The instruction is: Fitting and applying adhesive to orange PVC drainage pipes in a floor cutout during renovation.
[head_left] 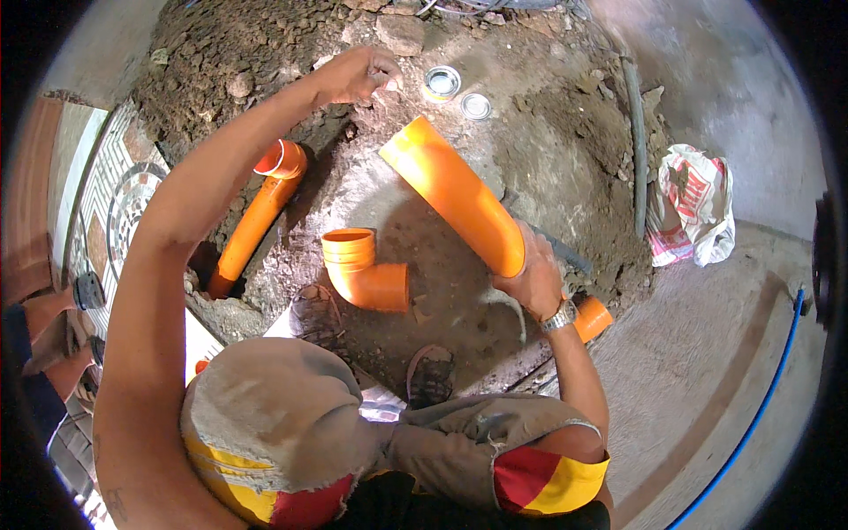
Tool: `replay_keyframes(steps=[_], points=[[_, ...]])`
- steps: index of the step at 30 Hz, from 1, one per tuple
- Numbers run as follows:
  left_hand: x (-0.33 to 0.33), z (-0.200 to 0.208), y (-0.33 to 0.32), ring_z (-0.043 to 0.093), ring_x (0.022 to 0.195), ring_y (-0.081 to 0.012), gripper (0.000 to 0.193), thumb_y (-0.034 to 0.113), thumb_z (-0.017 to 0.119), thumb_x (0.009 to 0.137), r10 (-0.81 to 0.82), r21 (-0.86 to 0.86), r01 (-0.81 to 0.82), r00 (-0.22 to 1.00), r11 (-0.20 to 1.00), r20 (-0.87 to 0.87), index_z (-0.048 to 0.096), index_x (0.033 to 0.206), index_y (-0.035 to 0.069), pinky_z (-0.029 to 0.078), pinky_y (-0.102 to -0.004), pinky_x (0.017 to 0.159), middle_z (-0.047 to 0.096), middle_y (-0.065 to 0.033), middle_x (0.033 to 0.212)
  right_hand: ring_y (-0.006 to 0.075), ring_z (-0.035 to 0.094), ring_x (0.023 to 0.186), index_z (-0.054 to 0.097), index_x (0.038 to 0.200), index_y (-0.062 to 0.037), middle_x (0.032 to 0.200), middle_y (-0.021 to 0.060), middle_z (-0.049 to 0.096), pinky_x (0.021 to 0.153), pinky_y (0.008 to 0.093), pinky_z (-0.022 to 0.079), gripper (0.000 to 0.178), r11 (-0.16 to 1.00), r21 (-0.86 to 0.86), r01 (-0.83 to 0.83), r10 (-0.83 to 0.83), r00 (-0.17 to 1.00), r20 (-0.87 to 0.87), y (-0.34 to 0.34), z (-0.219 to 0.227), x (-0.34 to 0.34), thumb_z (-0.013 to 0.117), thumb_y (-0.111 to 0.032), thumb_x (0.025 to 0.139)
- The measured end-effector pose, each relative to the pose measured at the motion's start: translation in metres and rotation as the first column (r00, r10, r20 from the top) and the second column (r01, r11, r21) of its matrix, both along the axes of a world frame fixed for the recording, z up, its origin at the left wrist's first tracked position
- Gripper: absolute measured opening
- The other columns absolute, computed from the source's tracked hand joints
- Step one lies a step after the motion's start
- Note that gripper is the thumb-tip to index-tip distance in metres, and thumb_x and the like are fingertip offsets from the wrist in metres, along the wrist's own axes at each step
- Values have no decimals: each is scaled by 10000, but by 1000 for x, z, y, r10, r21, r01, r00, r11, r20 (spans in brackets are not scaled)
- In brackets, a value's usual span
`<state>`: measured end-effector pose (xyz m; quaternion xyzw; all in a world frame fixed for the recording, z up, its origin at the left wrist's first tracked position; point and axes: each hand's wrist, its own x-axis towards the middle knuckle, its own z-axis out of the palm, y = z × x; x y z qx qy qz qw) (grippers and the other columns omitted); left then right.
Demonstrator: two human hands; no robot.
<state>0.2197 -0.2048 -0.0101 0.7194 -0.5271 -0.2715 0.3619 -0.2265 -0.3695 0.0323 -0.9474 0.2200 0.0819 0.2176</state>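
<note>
My right hand [534, 276] grips a length of orange pipe [455, 194] near its lower end. The pipe slants up and left, its far end close to an open tin [442, 82] and a round metal lid [475, 107] on the dirt. Stretched far forward, my left hand [358, 77] has its fingers curled together left of the tin. A small pale bit shows at the fingertips, too small to name. An orange elbow fitting [364, 274] rests on the ground between the pipe and my feet.
Another orange pipe [252, 225] with a socket end lies in the trench on the left. One more orange piece [592, 318] sits by my right wrist. Rubble [238, 53], a grey pipe [634, 141], a white sack [693, 203] and a blue hose [751, 415] surround me. Someone's legs [53, 340] show at left.
</note>
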Motion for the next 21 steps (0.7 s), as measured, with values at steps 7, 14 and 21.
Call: replay_keyframes(steps=[7,14,21], points=[[-4,29,5,630,1014,-318,110,90,659,920,-120,-59,154,916,986,383,698,1016,51,482,-411,924,650,-96,1023,438,583,1068,404,1482,-146,1122,199,604,889,519,522,991,997,-72,37,-38,999,-17,-9,-5,-4,878,-254,618],[-23,29,22,619,993,-357,147,75,650,882,-83,-65,105,957,992,276,715,1011,50,489,-443,904,637,-139,955,446,586,1093,413,1476,-154,1128,214,615,916,519,516,996,995,-45,90,-91,996,-20,-11,-8,-7,892,-258,609],[-14,9,20,623,972,-348,143,75,638,883,-78,-90,122,921,988,383,706,1003,42,496,-437,854,650,-133,971,453,570,1135,417,1459,-112,1205,214,627,948,519,505,999,995,24,97,-98,995,27,-10,-4,-11,905,-274,603]])
